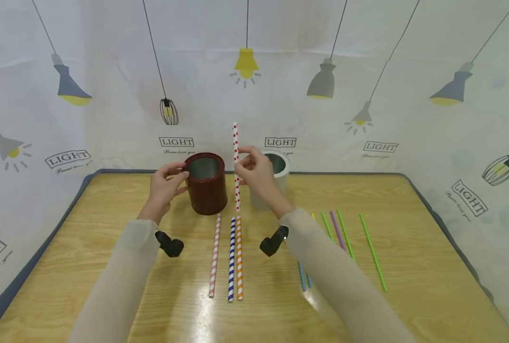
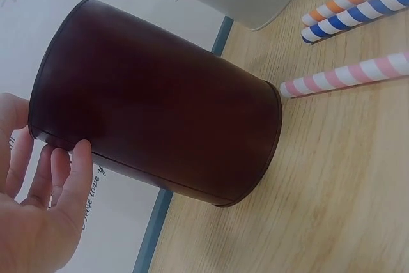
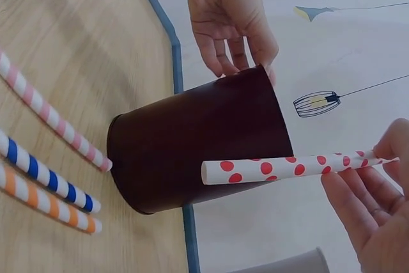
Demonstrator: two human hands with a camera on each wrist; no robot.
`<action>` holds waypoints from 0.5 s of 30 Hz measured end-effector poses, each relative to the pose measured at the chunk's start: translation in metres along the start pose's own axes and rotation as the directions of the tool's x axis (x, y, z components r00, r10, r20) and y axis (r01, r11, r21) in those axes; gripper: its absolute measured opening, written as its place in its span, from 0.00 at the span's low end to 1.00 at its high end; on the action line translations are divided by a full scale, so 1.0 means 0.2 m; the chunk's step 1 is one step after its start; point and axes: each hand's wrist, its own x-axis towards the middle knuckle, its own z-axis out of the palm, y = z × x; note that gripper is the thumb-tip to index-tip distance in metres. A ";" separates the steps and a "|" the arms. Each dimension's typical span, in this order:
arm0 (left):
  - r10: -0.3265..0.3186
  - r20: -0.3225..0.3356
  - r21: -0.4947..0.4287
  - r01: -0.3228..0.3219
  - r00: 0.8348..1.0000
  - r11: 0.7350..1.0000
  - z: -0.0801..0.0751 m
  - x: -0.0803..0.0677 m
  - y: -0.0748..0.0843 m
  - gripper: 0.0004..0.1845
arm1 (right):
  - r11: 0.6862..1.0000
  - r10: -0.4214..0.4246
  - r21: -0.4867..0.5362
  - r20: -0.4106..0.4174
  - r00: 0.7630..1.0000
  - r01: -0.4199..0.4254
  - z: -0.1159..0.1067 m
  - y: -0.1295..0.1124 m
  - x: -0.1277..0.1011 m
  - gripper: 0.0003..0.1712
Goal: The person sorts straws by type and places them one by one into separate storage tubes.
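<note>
Wooden table (image 1: 409,267), cups (image 1: 206,190), straws (image 1: 230,259)

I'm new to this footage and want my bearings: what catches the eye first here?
The red-dotted straw, held upright by the right hand mid-table. Just left of it the left hand touches the rim of a dark red cup. Three striped straws lie side by side in front of it.
</note>
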 end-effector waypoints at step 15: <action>0.006 0.008 -0.016 -0.006 1.000 1.000 -0.01 0.01 -0.01 0.20 | 0.997 -0.073 0.026 -0.077 0.994 0.075 0.08 -0.09 0.17 0.21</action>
